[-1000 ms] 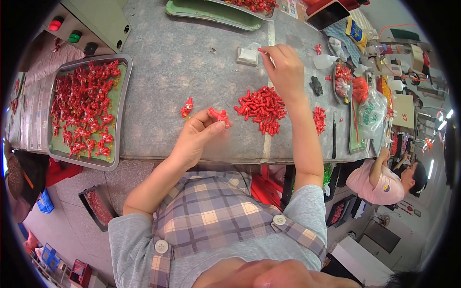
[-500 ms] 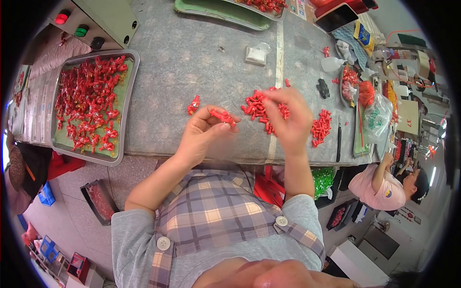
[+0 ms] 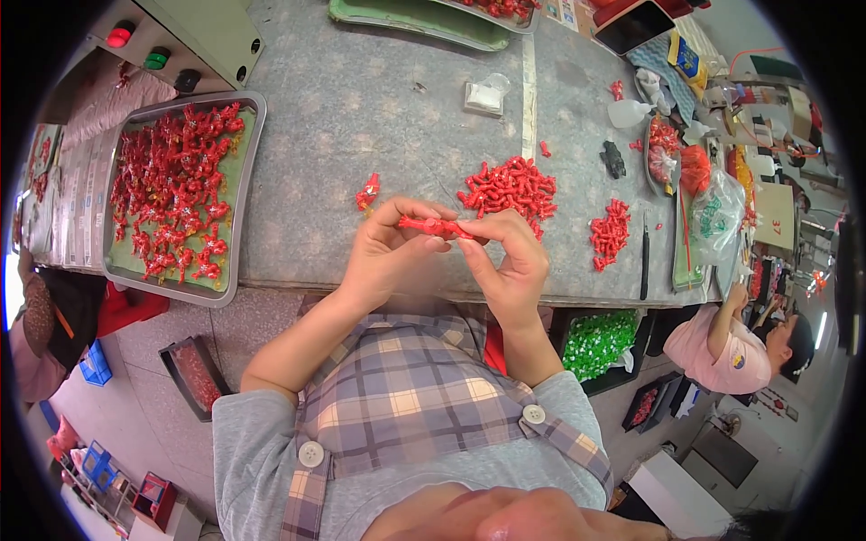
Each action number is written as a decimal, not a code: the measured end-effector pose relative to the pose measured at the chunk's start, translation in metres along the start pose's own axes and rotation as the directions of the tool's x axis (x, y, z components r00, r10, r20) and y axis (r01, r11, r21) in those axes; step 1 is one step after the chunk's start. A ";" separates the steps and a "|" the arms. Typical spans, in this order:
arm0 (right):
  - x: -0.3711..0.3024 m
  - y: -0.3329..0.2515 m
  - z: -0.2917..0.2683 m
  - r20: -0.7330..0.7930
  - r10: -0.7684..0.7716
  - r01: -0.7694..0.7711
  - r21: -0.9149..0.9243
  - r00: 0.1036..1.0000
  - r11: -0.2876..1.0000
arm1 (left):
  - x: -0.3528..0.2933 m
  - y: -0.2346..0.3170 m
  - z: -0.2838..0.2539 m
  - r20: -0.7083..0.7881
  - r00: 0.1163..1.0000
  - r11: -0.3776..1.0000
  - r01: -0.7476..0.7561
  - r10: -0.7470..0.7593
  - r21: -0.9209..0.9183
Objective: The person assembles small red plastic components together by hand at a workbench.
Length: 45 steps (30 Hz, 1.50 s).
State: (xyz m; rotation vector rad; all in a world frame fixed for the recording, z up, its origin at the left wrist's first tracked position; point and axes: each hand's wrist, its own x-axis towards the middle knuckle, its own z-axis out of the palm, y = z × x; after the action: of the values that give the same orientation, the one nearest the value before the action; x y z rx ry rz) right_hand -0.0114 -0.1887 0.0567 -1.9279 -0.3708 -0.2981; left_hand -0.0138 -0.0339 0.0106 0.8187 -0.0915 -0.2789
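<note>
Close to the table's front edge, my left hand (image 3: 381,257) pinches a small red plastic figure (image 3: 420,224) between thumb and fingers. My right hand (image 3: 511,269) is closed on a small red plastic piece (image 3: 460,232), which meets the figure's right end; the fingertips partly cover the joint. Just beyond the hands lies a heap of small red pieces (image 3: 510,187). A smaller pile of red pieces (image 3: 611,233) is further right. One red figure (image 3: 367,191) with a yellowish base lies alone beyond my left hand.
At left, a metal tray (image 3: 255,149) holds many red figures, beside a control box (image 3: 194,41) with buttons. A green tray (image 3: 419,22) stands at the far edge. On the right are a black pen-like tool (image 3: 645,261), a phone (image 3: 634,27) and plastic bags (image 3: 713,212). A person (image 3: 722,338) sits beyond.
My right hand has come from over the heap back to my left hand, bringing a small red piece against the figure. My left hand stays nearly in place.
</note>
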 end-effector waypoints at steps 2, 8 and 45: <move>-0.001 -0.001 0.000 0.005 0.008 -0.008 0.006 1.000 1.000 | -0.002 0.000 0.001 -0.003 1.000 1.000 0.002 -0.002 -0.014; -0.003 -0.002 0.000 0.018 -0.005 0.005 0.003 1.000 1.000 | -0.003 0.001 0.001 0.017 0.998 0.990 -0.070 0.068 0.120; -0.009 -0.009 -0.010 0.131 -0.163 0.183 -0.159 0.978 0.970 | -0.002 0.014 0.000 0.358 0.829 0.436 -0.538 0.430 0.721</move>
State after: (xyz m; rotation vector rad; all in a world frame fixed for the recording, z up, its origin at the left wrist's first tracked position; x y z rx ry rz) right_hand -0.0235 -0.1957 0.0645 -2.0900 -0.6109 -0.3410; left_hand -0.0126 -0.0241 0.0206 1.6515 -0.6111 0.3240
